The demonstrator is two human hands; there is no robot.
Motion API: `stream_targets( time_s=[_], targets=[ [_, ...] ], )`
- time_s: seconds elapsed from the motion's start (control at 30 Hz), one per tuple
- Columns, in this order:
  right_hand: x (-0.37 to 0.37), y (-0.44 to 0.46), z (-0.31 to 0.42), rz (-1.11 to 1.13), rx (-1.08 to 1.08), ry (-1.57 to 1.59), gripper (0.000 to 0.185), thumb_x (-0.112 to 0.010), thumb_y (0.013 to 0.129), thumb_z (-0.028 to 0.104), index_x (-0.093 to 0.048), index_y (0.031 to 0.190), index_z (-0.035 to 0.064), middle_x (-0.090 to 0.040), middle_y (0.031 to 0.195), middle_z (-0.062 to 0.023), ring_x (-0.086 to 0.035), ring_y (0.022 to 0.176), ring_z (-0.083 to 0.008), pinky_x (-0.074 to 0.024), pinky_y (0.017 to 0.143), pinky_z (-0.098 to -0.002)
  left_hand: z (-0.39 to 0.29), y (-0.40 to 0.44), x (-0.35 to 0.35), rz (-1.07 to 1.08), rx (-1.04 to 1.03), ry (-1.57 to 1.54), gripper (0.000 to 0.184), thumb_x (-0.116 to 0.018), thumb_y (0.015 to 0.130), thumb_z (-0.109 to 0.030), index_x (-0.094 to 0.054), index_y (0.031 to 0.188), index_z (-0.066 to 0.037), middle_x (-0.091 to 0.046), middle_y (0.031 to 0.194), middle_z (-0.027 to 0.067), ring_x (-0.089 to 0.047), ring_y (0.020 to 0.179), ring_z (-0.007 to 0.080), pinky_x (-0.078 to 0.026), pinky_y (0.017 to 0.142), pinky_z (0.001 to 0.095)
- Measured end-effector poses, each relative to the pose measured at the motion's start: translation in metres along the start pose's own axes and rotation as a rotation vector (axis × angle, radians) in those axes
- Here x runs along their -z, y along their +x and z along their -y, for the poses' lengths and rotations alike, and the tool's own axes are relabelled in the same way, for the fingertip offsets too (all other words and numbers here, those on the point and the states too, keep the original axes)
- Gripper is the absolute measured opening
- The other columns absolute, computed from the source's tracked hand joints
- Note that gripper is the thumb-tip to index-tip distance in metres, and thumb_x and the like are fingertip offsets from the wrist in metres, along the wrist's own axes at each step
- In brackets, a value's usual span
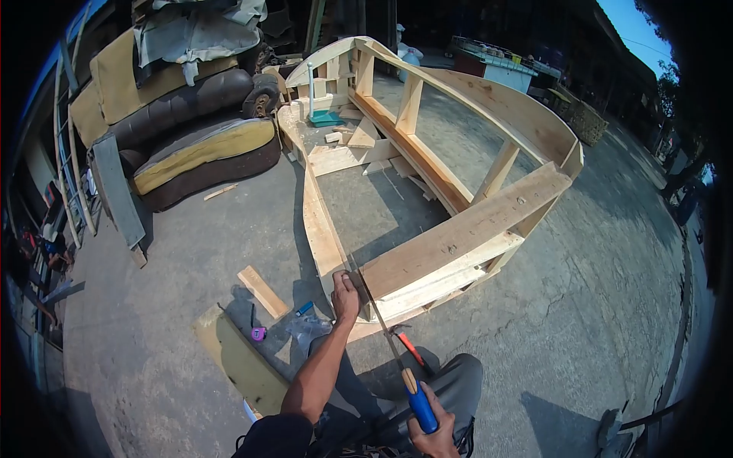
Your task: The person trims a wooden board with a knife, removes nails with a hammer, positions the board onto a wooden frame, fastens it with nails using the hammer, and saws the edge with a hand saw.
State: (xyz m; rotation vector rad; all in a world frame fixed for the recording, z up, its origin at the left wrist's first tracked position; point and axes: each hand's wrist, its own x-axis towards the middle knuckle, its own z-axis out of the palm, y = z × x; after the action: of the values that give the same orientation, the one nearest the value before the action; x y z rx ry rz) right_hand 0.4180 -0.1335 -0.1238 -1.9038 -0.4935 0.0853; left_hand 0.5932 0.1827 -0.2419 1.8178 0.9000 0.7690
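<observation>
My right hand point(434, 433) is wrapped round the blue handle of a hand saw point(418, 401). The saw's long thin blade runs up and left to the near end of a weathered plank point(466, 235), beside my left hand. The plank lies across one end of a large pale wooden frame point(321, 221). My left hand point(346, 296) is closed round the frame and plank at that corner; its fingers are partly hidden, and exactly which piece they grip cannot be made out. Below the corner, a hammer with a red-orange handle point(410, 347) lies on the ground near my leg.
A worn sofa point(206, 156) stands at the upper left. On the concrete lie a wood offcut point(263, 291), a purple tape measure point(259, 333), a blue item point(305, 308) and a green foam pad point(240, 359). Wood scraps and a green dustpan point(327, 119) are inside the frame.
</observation>
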Motion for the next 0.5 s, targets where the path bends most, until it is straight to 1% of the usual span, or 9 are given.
stream_targets(
  time_s=[0.07, 0.13, 0.17, 0.23, 0.3, 0.4, 0.43, 0.47, 0.5],
  targets=[
    [-0.032, 0.058, 0.003, 0.076, -0.145, 0.014, 0.068, -0.065, 0.074, 0.003, -0.053, 0.141, 0.0041, -0.073, 0.091, -0.0162, -0.071, 0.072, -0.0154, -0.0534, 0.071, -0.0252, 0.000, 0.005, 0.002, 0.023, -0.023, -0.037, 0.028, -0.036, 0.105, -0.030, -0.050, 0.121, -0.012, -0.067, 0.100, 0.0278, -0.064, 0.096, 0.0500, -0.047, 0.083, 0.0543],
    [-0.028, 0.066, 0.016, 0.104, -0.170, -0.005, 0.067, -0.064, 0.074, 0.003, -0.054, 0.141, 0.0039, -0.073, 0.090, -0.0158, -0.070, 0.070, -0.0154, -0.0533, 0.070, -0.0256, -0.002, 0.004, 0.009, 0.134, 0.056, 0.001, 0.028, -0.036, 0.105, -0.029, -0.051, 0.120, -0.011, -0.068, 0.098, 0.0275, -0.064, 0.096, 0.0495, -0.048, 0.082, 0.0540],
    [-0.029, 0.070, 0.022, 0.122, -0.188, -0.007, 0.067, -0.064, 0.075, 0.002, -0.054, 0.141, 0.0038, -0.073, 0.090, -0.0153, -0.070, 0.069, -0.0155, -0.0532, 0.068, -0.0261, -0.002, 0.002, 0.007, 0.059, -0.001, 0.041, 0.028, -0.037, 0.105, -0.029, -0.051, 0.121, -0.011, -0.068, 0.097, 0.0267, -0.065, 0.095, 0.0486, -0.048, 0.081, 0.0539],
    [-0.005, 0.014, -0.005, 0.050, -0.133, 0.064, 0.066, -0.065, 0.075, 0.002, -0.054, 0.140, 0.0031, -0.073, 0.088, -0.0140, -0.071, 0.072, -0.0143, -0.0533, 0.070, -0.0251, 0.001, 0.000, 0.007, 0.041, 0.000, 0.024, 0.028, -0.037, 0.105, -0.029, -0.051, 0.122, -0.011, -0.068, 0.097, 0.0263, -0.065, 0.095, 0.0483, -0.048, 0.081, 0.0538],
    [0.032, -0.036, 0.000, 0.114, -0.059, -0.063, 0.066, -0.066, 0.073, 0.003, -0.056, 0.139, 0.0033, -0.075, 0.095, -0.0149, -0.074, 0.080, -0.0133, -0.0543, 0.076, -0.0240, 0.001, -0.001, 0.001, 0.012, -0.009, -0.039, 0.028, -0.037, 0.105, -0.028, -0.050, 0.124, -0.011, -0.068, 0.097, 0.0264, -0.065, 0.094, 0.0481, -0.048, 0.082, 0.0532],
    [0.019, -0.030, 0.007, 0.051, -0.191, -0.013, 0.066, -0.066, 0.073, 0.003, -0.056, 0.138, 0.0035, -0.075, 0.100, -0.0164, -0.074, 0.080, -0.0134, -0.0546, 0.076, -0.0243, 0.001, 0.000, -0.001, -0.040, -0.086, -0.024, 0.028, -0.036, 0.106, -0.028, -0.049, 0.124, -0.011, -0.068, 0.098, 0.0268, -0.065, 0.094, 0.0476, -0.049, 0.082, 0.0527],
    [-0.001, -0.004, -0.005, 0.027, -0.095, 0.039, 0.064, -0.061, 0.073, 0.002, -0.055, 0.137, -0.0002, -0.073, 0.094, -0.0122, -0.067, 0.074, -0.0094, -0.0514, 0.072, -0.0218, -0.006, -0.002, 0.005, 0.063, 0.042, -0.034, 0.028, -0.036, 0.106, -0.028, -0.049, 0.125, -0.011, -0.067, 0.102, 0.0276, -0.066, 0.097, 0.0461, -0.048, 0.084, 0.0526],
    [-0.022, 0.029, -0.011, 0.002, -0.042, 0.072, 0.065, -0.062, 0.074, 0.003, -0.055, 0.138, 0.0017, -0.073, 0.092, -0.0117, -0.067, 0.073, -0.0081, -0.0511, 0.071, -0.0217, -0.010, 0.001, 0.006, 0.059, 0.040, -0.034, 0.028, -0.036, 0.106, -0.028, -0.049, 0.125, -0.011, -0.067, 0.102, 0.0276, -0.066, 0.097, 0.0461, -0.048, 0.084, 0.0526],
    [-0.040, 0.060, -0.017, 0.037, -0.008, 0.058, 0.065, -0.063, 0.077, 0.004, -0.053, 0.141, 0.0051, -0.074, 0.092, -0.0152, -0.066, 0.069, -0.0086, -0.0519, 0.065, -0.0231, -0.013, 0.003, 0.009, 0.093, 0.061, 0.010, 0.029, -0.037, 0.106, -0.028, -0.047, 0.126, -0.011, -0.066, 0.109, 0.0281, -0.065, 0.105, 0.0440, -0.047, 0.089, 0.0528]
  ],
)
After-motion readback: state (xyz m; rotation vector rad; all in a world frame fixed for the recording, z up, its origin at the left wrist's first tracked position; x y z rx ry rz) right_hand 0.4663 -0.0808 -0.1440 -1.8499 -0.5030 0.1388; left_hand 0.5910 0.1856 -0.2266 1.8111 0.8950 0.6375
